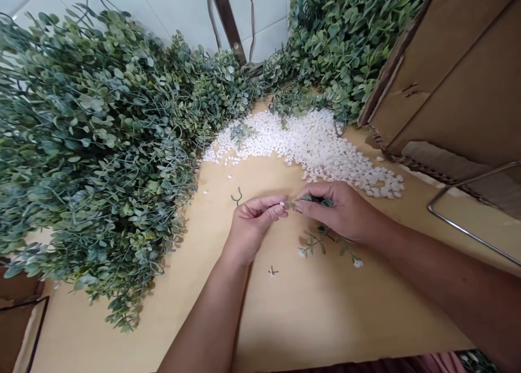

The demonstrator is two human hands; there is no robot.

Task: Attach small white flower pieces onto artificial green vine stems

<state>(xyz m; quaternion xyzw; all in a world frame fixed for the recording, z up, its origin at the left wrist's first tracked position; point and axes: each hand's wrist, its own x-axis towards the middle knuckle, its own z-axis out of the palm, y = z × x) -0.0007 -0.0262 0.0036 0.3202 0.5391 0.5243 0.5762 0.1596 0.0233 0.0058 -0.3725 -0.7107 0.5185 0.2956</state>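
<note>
Pinches closed; left hand (253,221) on small white plastic-looking bead (282,205); right hand (342,210) on leafy green sprig (312,245); likely fitting; next, align between them.

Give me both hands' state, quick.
Left hand: closed, pinching a small white piece between thumb and finger.
Right hand: closed, holding a green leafy sprig.
</note>
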